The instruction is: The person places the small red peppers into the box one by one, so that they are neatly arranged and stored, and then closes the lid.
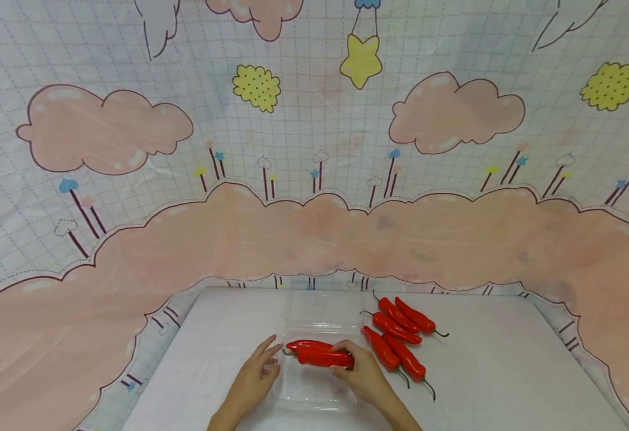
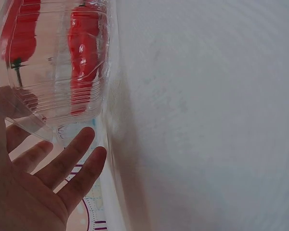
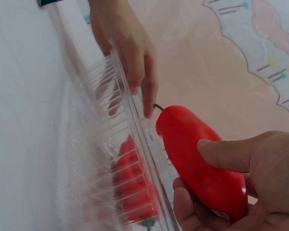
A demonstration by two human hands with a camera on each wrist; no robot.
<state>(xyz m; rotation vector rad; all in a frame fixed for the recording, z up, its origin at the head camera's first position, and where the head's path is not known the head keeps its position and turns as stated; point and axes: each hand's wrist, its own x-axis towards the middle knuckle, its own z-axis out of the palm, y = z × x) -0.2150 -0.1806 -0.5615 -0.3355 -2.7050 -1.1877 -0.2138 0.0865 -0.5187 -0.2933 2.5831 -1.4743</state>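
Observation:
My right hand (image 1: 365,372) holds a red pepper (image 1: 322,357) crosswise over a clear plastic clamshell box (image 1: 314,392), thumb on one side and fingers on the other. The held pepper's green stem points left. Behind it, a second red pepper lies inside the box; through the ribbed plastic wall this pepper (image 3: 132,185) shows in the right wrist view. My left hand (image 1: 252,380) is at the box's left side, fingers extended and apart, holding nothing. In the left wrist view its fingers (image 2: 79,185) lie close to the box's wall; whether they touch it I cannot tell.
The box's lid (image 1: 322,308) lies folded back toward the far table edge. Several loose red peppers (image 1: 395,329) with green stems lie right of the box on the white table (image 1: 508,371). A patterned cloth (image 1: 346,233) hangs behind the table.

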